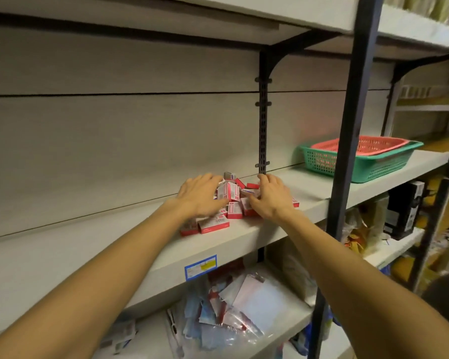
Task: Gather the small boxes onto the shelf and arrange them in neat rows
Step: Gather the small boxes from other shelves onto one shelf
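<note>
A loose heap of several small red and white boxes point(231, 199) lies on the grey shelf point(88, 244), near its front edge. My left hand point(201, 194) rests against the left side of the heap, fingers spread, covering some boxes. Against the heap's right side my right hand point(268, 196) presses, fingers bent around the boxes there. Two boxes point(213, 225) lie flat at the front, just below my left hand. One box point(295, 202) pokes out to the right of my right hand. Neither hand lifts a box.
A green basket point(389, 164) with a red basket point(373, 145) nested inside stands on the same shelf to the right. A dark upright post point(347, 141) stands between. Plastic bags with packets point(231, 312) fill the shelf below. Another shelf board hangs overhead.
</note>
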Tool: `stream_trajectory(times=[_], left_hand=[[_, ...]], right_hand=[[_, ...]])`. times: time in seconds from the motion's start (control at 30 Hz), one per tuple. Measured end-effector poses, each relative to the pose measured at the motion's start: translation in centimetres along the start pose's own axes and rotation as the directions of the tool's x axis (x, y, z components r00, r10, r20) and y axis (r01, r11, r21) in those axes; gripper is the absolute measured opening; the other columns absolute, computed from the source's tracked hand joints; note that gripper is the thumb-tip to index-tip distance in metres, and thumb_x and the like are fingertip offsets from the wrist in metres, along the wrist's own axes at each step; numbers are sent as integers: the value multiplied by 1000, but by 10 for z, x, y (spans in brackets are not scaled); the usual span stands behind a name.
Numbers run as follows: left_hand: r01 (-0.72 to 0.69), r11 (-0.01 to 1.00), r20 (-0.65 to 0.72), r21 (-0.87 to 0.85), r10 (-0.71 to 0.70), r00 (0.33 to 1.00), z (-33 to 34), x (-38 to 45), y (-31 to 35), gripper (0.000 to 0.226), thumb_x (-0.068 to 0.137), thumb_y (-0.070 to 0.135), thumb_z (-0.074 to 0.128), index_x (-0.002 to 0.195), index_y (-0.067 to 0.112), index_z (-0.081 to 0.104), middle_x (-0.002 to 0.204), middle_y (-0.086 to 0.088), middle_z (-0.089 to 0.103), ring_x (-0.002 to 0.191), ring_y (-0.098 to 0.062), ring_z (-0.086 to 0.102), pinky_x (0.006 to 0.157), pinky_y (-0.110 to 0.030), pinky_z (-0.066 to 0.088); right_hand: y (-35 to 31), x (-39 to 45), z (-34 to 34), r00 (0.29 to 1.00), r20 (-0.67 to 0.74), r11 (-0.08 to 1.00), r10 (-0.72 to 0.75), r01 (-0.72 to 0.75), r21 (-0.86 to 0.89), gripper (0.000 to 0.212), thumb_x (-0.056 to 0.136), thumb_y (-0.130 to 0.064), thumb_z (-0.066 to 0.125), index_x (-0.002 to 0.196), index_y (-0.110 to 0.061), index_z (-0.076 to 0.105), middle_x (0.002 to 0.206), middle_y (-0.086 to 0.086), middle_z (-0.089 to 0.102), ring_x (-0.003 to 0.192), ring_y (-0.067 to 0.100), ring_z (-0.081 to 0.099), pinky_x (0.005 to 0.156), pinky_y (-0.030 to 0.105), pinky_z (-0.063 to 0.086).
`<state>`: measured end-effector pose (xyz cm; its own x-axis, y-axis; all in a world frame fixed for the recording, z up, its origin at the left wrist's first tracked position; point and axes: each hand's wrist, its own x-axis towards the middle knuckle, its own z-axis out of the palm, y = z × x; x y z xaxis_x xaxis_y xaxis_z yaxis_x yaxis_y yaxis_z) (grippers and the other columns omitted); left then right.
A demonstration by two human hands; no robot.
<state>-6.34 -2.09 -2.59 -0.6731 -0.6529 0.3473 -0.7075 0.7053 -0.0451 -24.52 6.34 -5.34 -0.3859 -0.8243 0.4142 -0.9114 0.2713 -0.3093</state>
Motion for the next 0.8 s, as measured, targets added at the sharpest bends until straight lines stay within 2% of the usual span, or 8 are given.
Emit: stream_trajectory(times=[0.13,0.3,0.47,0.53,0.63,0.67,0.8], left_hand=[[2,998,46,-58,0,999,6,37,6,62,93,53,58,145,25,43,142,-3,54,125,-26,52,100,-44,44],[46,985,231,-168,-6,973,29,56,8,72,85,63,66,143,30,39,131,3,61,112,-18,62,96,-46,54],[102,968,243,-229,-44,969,34,60,2,71,88,53,69,148,30,38,133,4,62,108,-13,63,94,-37,55],[124,963,215,-238,-72,974,31,58,4,75,84,56,73,146,30,39,131,4,64,106,-12,65,93,-37,56],[164,960,114,-227,-141,983,23,51,8,104,72,66,78,153,25,28,137,3,62,114,-20,64,96,-46,55],[160,963,73,-215,-148,986,19,46,10,108,70,67,79,154,24,27,138,3,61,116,-21,63,98,-46,53],[115,979,-66,-167,-127,990,0,16,10,85,72,68,77,139,23,50,128,5,66,111,-15,63,96,-38,53]], right_hand=[[27,28,1,999,25,998,41,-42,36,66,88,-39,56,146,-14,38,140,13,52,125,32,50,103,44,42],[49,33,17,998,12,974,67,-68,217,62,79,-41,60,137,-20,49,122,5,68,102,25,64,89,39,54],[56,39,22,999,6,939,32,-32,342,72,76,-47,64,140,-20,47,127,2,66,101,21,67,87,41,57],[60,39,23,999,-4,926,44,-39,376,74,78,-47,67,142,-19,44,129,2,65,102,21,67,88,40,57],[62,38,22,998,-51,923,20,1,385,72,83,-42,71,144,-16,44,133,4,62,113,23,62,92,35,52],[62,36,21,997,-77,916,15,17,401,71,84,-42,72,144,-16,45,133,4,62,114,22,61,92,34,50],[61,21,11,980,-195,902,-27,109,419,65,86,-41,72,142,-18,47,136,3,59,116,21,59,92,30,46]])
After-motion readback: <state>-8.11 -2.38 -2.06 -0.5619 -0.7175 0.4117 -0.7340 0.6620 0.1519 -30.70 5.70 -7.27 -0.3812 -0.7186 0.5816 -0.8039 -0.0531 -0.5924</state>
